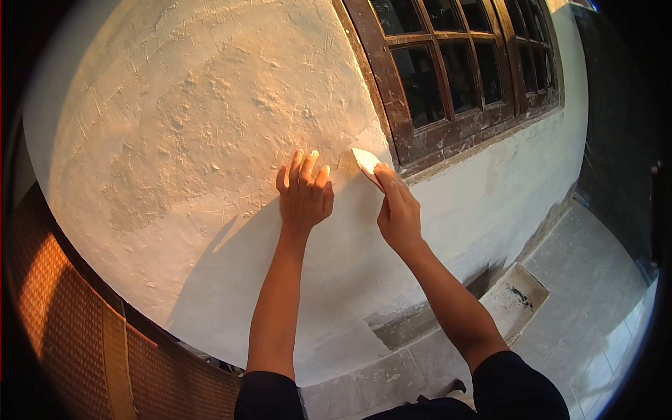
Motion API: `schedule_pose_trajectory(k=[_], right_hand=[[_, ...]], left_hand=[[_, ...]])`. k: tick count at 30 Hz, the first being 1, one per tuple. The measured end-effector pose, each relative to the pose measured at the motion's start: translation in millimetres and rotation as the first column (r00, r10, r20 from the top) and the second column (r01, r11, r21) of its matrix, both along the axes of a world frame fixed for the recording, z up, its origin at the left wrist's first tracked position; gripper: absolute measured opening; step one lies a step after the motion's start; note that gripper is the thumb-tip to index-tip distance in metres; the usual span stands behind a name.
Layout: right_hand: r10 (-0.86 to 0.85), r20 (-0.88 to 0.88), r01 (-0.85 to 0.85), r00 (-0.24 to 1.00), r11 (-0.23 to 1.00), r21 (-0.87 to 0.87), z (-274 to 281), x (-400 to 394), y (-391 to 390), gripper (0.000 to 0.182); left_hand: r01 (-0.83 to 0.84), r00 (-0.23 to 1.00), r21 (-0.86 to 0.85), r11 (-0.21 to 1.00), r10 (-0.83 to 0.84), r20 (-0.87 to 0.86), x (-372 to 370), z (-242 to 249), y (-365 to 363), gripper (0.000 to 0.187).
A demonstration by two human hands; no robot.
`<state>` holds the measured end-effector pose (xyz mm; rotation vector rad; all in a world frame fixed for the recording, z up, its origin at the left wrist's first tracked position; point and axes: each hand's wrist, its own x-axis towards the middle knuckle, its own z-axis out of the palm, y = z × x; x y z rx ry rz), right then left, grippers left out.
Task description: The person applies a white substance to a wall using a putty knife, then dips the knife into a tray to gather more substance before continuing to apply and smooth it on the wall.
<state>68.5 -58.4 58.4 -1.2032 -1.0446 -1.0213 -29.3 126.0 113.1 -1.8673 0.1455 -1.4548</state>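
My left hand [304, 192] lies flat against the rough white plastered wall [203, 126], fingers together and pointing up. Just to its right, my right hand [399, 206] grips a small putty knife [366, 162] whose pale, plaster-coated blade presses on the wall beside the lower left corner of the dark brown wooden window frame [399, 119]. Both forearms reach up from the bottom of the view, with dark sleeves at the elbows.
The window has several dark glass panes and a sill running right. Below on the grey tiled floor [595, 294] lies a rectangular tray [518, 297] with plaster residue. A brown patterned band [63, 315] runs along the wall's lower left.
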Motion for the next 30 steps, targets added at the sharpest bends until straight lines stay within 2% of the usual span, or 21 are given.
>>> schedule_pose_trajectory(k=[4,6,8,13,22,28,30], right_hand=[[-0.086,0.051,0.086,0.995,0.996,0.005,-2,4,19,0.045],[-0.070,0.056,0.070,0.996,0.998,-0.005,-9,6,33,0.043],[-0.180,0.153,0.189,0.972,0.981,-0.047,-18,7,43,0.044],[-0.197,0.153,0.211,0.968,0.974,-0.085,-25,8,58,0.046],[-0.343,0.241,0.391,0.908,0.899,-0.196,-28,8,70,0.044],[-0.351,0.290,0.435,0.891,0.841,-0.321,-44,-3,64,0.046],[-0.303,0.271,0.389,0.914,0.845,-0.367,-54,-14,52,0.045]], left_hand=[[-0.003,1.000,0.044,0.999,0.002,0.024,1,-4,0,0.031],[0.030,0.999,0.033,0.999,-0.031,0.041,2,-4,0,0.031],[0.039,0.997,0.017,0.999,-0.040,0.066,4,-7,3,0.028],[0.091,0.993,0.001,0.996,-0.091,0.077,2,-5,3,0.031],[0.143,0.983,-0.033,0.989,-0.138,0.125,4,-6,5,0.031],[0.104,0.991,-0.034,0.994,-0.100,0.093,2,-5,2,0.035],[0.092,0.992,-0.035,0.995,-0.088,0.087,3,-5,2,0.034]])
